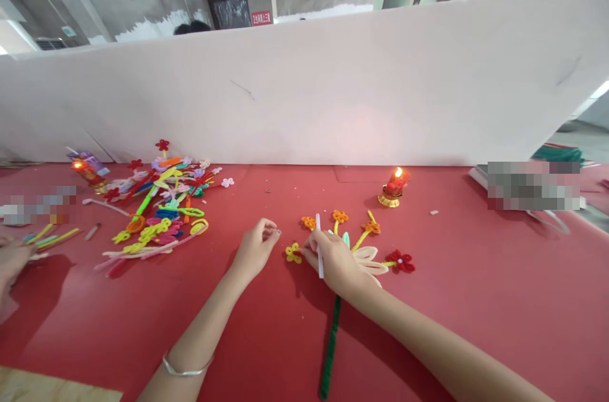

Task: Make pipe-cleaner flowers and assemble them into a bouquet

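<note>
My right hand [340, 259] is closed on a slim whitish glue stick [320, 262], which stands upright between the fingers. Its fingertips are beside a small yellow pipe-cleaner flower [294, 253]; whether they touch it is hard to see. Under this hand lies a pipe-cleaner bouquet with a green stem [330, 351], cream petals [371, 262], orange flowers [340, 217] and a red flower [402, 261]. My left hand [257, 246] hovers to the left of the yellow flower, thumb and fingers pinched, with a tiny shiny speck at the tips that I cannot identify.
A lit red candle on a gold base [390, 196] stands behind the bouquet. Colourful pipe-cleaner pieces [166, 205] are heaped at left, near another lit candle [88, 174]. A co-worker's hand [14, 262] is at far left. A white partition [304, 97] borders the red table [238, 338].
</note>
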### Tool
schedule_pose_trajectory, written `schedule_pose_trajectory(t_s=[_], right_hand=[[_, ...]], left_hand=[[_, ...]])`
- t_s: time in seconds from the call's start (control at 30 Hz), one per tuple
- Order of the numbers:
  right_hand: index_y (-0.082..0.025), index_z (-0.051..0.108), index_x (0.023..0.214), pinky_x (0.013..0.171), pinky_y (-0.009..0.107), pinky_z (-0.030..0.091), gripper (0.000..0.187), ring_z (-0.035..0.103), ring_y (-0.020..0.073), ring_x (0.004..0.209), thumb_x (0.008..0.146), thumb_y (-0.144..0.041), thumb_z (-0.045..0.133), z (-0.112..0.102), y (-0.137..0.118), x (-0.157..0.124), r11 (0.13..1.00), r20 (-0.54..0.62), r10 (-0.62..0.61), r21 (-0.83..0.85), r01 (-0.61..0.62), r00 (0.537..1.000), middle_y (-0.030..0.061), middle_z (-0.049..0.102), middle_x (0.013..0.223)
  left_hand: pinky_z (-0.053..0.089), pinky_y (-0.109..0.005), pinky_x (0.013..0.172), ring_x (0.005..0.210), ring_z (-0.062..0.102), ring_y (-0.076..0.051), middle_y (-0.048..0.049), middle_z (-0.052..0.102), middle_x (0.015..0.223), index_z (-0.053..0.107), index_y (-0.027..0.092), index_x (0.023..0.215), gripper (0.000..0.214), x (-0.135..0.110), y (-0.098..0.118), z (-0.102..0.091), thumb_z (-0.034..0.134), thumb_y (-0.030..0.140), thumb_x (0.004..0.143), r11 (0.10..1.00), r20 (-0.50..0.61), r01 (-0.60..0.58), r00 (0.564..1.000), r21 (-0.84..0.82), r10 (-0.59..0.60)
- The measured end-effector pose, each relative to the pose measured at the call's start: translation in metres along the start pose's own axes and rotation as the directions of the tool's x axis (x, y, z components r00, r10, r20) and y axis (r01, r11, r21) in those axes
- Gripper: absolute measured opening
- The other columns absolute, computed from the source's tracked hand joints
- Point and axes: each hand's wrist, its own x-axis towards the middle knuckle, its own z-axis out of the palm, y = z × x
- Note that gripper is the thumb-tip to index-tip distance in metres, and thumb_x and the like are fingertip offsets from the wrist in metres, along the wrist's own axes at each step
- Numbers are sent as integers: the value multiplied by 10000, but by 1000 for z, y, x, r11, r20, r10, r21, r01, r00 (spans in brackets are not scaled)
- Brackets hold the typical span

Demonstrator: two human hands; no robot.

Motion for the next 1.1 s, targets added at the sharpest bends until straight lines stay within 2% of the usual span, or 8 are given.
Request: schedule_pose_trajectory(t_s=[0.1, 0.2, 0.27, 0.37, 0.5, 0.6, 0.7, 1.1], right_hand=[[-219, 384, 766, 633, 286, 393, 117, 540, 164, 704, 860, -266, 436, -19, -3, 4, 988, -138, 74, 143, -54, 988, 31, 595, 799], [-221, 387, 798, 681, 306, 414, 106, 553, 176, 759, 870, -293, 416, -47, 2, 0, 978, -215, 121, 195, -79, 969, 41, 606, 843], [-220, 390, 786, 699, 323, 411, 103, 552, 190, 778, 855, -285, 431, -64, 12, -9, 991, -222, 82, 119, -57, 971, 47, 610, 841], [-220, 412, 779, 706, 332, 406, 100, 547, 202, 784, 850, -289, 426, -79, 35, -32, 995, -206, 98, 12, -97, 974, 57, 609, 827], [-228, 392, 779, 682, 323, 412, 112, 546, 197, 750, 839, -318, 420, -83, 65, -63, 972, -219, 230, -2, -236, 948, 56, 613, 843], [-225, 398, 774, 656, 310, 411, 114, 541, 188, 713, 833, -322, 411, -81, 78, -76, 958, -224, 275, -15, -286, 935, 54, 604, 820], [-221, 414, 769, 655, 312, 402, 117, 534, 193, 718, 832, -318, 397, -80, 87, -80, 963, -224, 241, -68, -262, 944, 54, 597, 794], [-219, 413, 801, 635, 296, 399, 75, 539, 196, 716, 827, -281, 379, -84, 106, -77, 949, -225, 232, -159, -271, 946, 55, 585, 777]], left_hand=[[419, -347, 877, 1013, 558, -206, -72, 625, 1029, 544, 204, 955, 258, -3, 4, -4, 424, 406, 849, 976, -37, -144, 988, 161, 152], [352, -347, 967, 1125, 479, -206, -81, 584, 1145, 536, 204, 1065, 354, -2, 12, -6, 338, 436, 887, 949, -16, -216, 974, 231, 225], [313, -344, 1002, 1173, 436, -214, -99, 559, 1197, 523, 185, 1117, 397, 5, 18, -5, 308, 436, 897, 931, 24, -218, 975, 292, 221], [319, -381, 990, 1204, 409, -259, -123, 530, 1246, 500, 171, 1180, 454, 21, 28, 3, 296, 458, 893, 875, 90, -118, 992, 470, 85], [327, -479, 953, 1217, 389, -331, -189, 502, 1266, 499, 141, 1194, 514, 34, 39, 30, 276, 487, 887, 805, 35, 19, 998, 593, -49], [254, -534, 989, 1273, 310, -361, -237, 415, 1341, 485, 91, 1215, 513, 31, 40, 54, 321, 445, 883, 772, -12, 45, 999, 635, -48], [204, -540, 1020, 1322, 233, -352, -245, 333, 1406, 447, 66, 1266, 552, 24, 36, 70, 313, 443, 886, 708, -53, 34, 999, 705, 4], [186, -544, 1035, 1337, 201, -355, -203, 294, 1445, 389, 76, 1335, 710, 23, 28, 77, 268, 576, 846, 693, -85, 50, 996, 720, 16]])
